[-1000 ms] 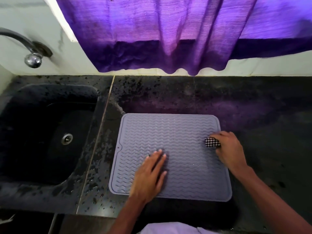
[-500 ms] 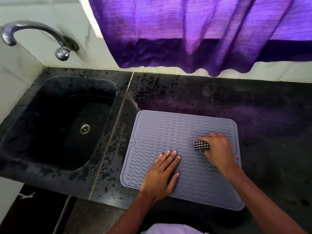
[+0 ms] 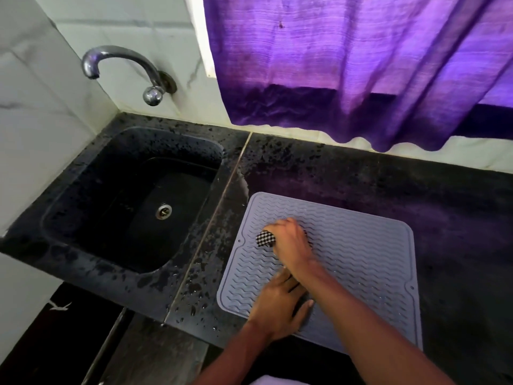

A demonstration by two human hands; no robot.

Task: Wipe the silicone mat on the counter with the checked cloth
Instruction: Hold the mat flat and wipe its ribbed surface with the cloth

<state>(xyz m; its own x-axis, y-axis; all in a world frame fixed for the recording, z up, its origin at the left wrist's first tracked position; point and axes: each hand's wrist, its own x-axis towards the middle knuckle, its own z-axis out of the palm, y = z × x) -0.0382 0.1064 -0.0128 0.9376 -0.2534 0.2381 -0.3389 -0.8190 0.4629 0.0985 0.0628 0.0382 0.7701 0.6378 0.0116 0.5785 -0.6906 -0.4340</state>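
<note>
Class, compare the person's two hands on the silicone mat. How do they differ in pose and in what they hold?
The right hand curls round the bunched checked cloth; the left hand holds nothing. The left hand lies flat, palm down, near the front edge of the silicone mat; the right hand sits farther back, near its left side. The right forearm crosses over the left hand's fingertips. Both hands are on the mat.

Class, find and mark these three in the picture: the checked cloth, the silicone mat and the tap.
checked cloth point(image 3: 265, 238): head view, on the bunched end that sticks out.
silicone mat point(image 3: 361, 254): head view, on the bare ribbed surface, right half.
tap point(image 3: 120, 52): head view, on the top of the curved spout.
</note>
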